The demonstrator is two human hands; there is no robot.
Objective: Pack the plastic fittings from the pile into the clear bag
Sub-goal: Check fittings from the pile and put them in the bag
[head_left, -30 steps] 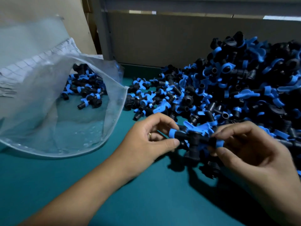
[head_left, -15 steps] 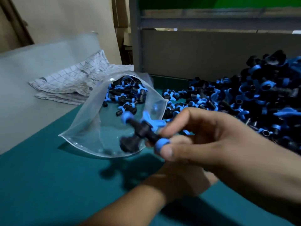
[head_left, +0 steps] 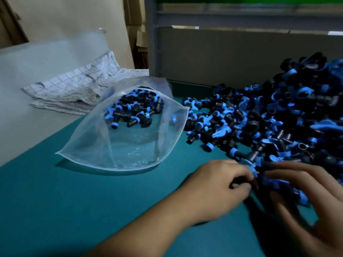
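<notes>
**Most fittings still unpacked, bag approx. a quarter full**

Most of the job is left, by my read: the pile (head_left: 274, 115) of black-and-blue plastic fittings covers the right of the teal counter (head_left: 74, 201), heaped high toward the back wall. The clear bag (head_left: 126, 130) lies on its side just left of the pile, mouth gaping toward the camera; a small cluster of fittings (head_left: 135, 110) sits at its far end, w/ lots of room left. Both hands are at the pile's near edge. Left hand (head_left: 220, 186) has fingers curled on a dark piece, prob. a fitting; blur hides which one. Right hand (head_left: 304, 191) is smeared by motion, fingers spread over fittings; can't tell if it's holding anything. A checked cloth (head_left: 74, 88) lies behind the bag.
</notes>
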